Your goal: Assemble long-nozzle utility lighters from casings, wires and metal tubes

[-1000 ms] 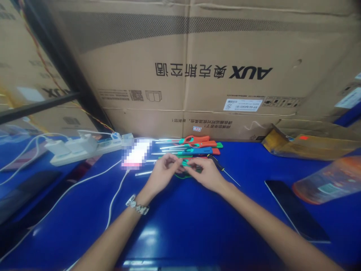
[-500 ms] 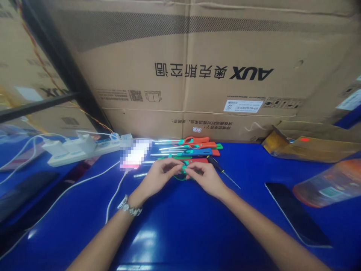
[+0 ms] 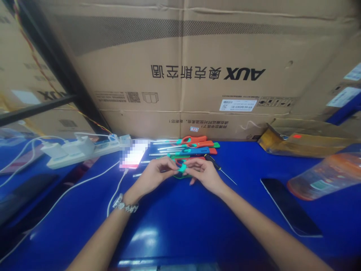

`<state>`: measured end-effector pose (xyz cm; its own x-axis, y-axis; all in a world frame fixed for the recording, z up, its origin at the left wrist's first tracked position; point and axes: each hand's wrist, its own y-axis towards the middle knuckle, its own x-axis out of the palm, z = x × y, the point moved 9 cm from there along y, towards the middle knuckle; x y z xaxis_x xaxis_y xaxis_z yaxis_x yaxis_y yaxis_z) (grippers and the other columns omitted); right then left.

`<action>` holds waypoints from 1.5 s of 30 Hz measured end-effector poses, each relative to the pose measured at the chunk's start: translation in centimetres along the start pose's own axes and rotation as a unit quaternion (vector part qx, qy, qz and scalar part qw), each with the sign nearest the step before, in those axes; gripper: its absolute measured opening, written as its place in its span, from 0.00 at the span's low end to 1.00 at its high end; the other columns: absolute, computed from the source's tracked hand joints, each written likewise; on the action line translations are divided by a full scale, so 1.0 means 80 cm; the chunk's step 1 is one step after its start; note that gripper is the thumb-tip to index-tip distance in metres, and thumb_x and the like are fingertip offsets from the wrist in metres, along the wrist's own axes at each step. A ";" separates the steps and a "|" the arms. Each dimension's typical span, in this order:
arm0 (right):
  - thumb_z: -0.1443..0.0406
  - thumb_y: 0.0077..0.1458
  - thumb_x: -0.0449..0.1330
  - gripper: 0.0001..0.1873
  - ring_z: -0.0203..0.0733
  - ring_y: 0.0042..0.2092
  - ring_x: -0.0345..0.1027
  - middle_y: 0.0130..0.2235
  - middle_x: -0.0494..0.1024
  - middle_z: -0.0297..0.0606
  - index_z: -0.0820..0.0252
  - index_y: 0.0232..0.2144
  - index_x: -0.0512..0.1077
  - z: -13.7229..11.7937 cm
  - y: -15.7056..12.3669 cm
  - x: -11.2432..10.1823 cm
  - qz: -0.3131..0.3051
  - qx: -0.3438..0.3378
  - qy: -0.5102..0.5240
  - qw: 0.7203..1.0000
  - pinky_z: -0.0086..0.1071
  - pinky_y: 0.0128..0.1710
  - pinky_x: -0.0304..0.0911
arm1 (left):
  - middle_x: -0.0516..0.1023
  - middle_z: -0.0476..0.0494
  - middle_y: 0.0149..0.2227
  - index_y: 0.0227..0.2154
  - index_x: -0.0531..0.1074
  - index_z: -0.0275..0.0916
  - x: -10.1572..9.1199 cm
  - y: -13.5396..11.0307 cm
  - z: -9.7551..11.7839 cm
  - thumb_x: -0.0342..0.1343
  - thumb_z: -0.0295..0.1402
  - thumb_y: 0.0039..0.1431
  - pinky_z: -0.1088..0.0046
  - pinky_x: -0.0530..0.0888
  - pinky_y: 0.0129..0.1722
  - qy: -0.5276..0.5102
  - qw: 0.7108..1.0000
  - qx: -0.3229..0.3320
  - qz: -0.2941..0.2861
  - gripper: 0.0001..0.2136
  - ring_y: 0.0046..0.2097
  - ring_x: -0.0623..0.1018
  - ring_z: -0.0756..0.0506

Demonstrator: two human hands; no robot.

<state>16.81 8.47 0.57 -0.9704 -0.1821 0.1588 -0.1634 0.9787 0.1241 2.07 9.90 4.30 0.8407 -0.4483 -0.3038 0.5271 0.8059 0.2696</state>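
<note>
My left hand and my right hand meet over the blue table, fingers pinched on a long lighter with a red body and a teal trigger. A row of similar long lighters in orange, blue, green and teal lies just behind the hands, metal tubes pointing left. A thin black-handled screwdriver lies right of my right hand. A metal watch sits on my left wrist.
A large AUX cardboard box walls off the back. A lit phone with white cable, and a power strip with chargers, lie left. A dark phone, an orange bag and torn cardboard lie right.
Both hands stay together on the lighter; they have lifted it slightly and the teal part now shows between the fingertips. The view has shifted a little.
</note>
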 end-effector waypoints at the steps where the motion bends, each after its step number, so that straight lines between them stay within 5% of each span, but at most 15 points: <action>1: 0.58 0.43 0.73 0.19 0.43 0.36 0.77 0.35 0.80 0.38 0.60 0.37 0.77 -0.001 0.000 0.000 0.002 -0.002 -0.002 1.000 0.27 0.20 0.73 | 0.78 0.45 0.35 0.29 0.75 0.35 0.000 -0.001 -0.001 0.64 0.34 0.55 0.69 0.75 0.43 -0.001 1.000 -0.005 -0.003 0.07 0.38 0.78 0.48; 5: 0.57 0.46 0.70 0.18 0.39 0.32 0.75 0.37 0.81 0.39 0.60 0.38 0.80 -0.004 -0.004 0.001 0.014 -0.005 -0.058 0.998 0.29 0.22 0.74 | 0.78 0.44 0.36 0.32 0.73 0.35 0.008 -0.004 -0.002 0.64 0.36 0.55 0.69 0.76 0.41 -0.003 0.999 -0.024 -0.025 0.09 0.37 0.78 0.48; 16: 0.56 0.49 0.66 0.18 0.38 0.26 0.73 0.37 0.83 0.41 0.62 0.39 0.81 0.001 -0.006 -0.004 0.045 -0.004 -0.153 0.987 0.34 0.26 0.73 | 0.78 0.46 0.35 0.39 0.72 0.37 0.020 -0.005 0.013 0.66 0.34 0.52 0.70 0.77 0.40 0.097 0.994 0.047 -0.017 0.13 0.36 0.78 0.49; 22: 0.57 0.53 0.63 0.16 0.37 0.26 0.71 0.35 0.83 0.40 0.61 0.39 0.80 -0.017 -0.009 0.001 0.050 -0.057 -0.212 0.974 0.31 0.25 0.68 | 0.78 0.47 0.35 0.43 0.73 0.39 0.017 -0.006 0.027 0.58 0.31 0.61 0.72 0.75 0.38 0.187 0.978 0.087 0.022 0.09 0.35 0.77 0.49; 27: 0.56 0.59 0.59 0.14 0.35 0.25 0.66 0.27 0.78 0.35 0.60 0.33 0.78 -0.033 -0.014 0.006 0.028 -0.085 -0.335 0.938 0.29 0.27 0.62 | 0.80 0.44 0.37 0.43 0.77 0.40 0.014 -0.003 0.026 0.54 0.35 0.65 0.72 0.73 0.37 0.189 0.980 0.064 0.003 0.10 0.36 0.77 0.47; 31: 0.57 0.61 0.57 0.13 0.33 0.24 0.61 0.29 0.78 0.33 0.58 0.40 0.76 -0.035 -0.015 0.007 0.016 -0.097 -0.381 0.920 0.28 0.26 0.57 | 0.79 0.44 0.34 0.38 0.79 0.39 0.015 -0.001 0.018 0.50 0.38 0.68 0.70 0.72 0.38 0.203 0.977 0.053 -0.024 0.13 0.36 0.77 0.46; 37: 0.61 0.59 0.60 0.08 0.35 0.29 0.65 0.32 0.78 0.34 0.56 0.37 0.78 -0.032 -0.016 0.016 -0.035 -0.130 -0.409 0.902 0.29 0.31 0.60 | 0.78 0.44 0.33 0.35 0.77 0.38 0.023 0.001 0.015 0.47 0.38 0.68 0.69 0.72 0.38 0.204 0.976 0.059 -0.041 0.15 0.34 0.75 0.46; 45: 0.66 0.57 0.61 0.06 0.37 0.30 0.68 0.33 0.80 0.36 0.56 0.36 0.79 -0.037 -0.013 0.010 -0.012 -0.140 -0.426 0.894 0.31 0.34 0.63 | 0.79 0.46 0.34 0.41 0.75 0.39 0.025 -0.003 0.002 0.47 0.37 0.69 0.72 0.73 0.37 0.179 0.983 0.026 -0.043 0.13 0.34 0.77 0.48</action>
<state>16.76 7.04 3.42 -0.7704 0.0522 -0.6354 -0.2499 0.8921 0.3764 3.68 8.77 3.74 0.7008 -0.3409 -0.6266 0.6073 0.7459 0.2734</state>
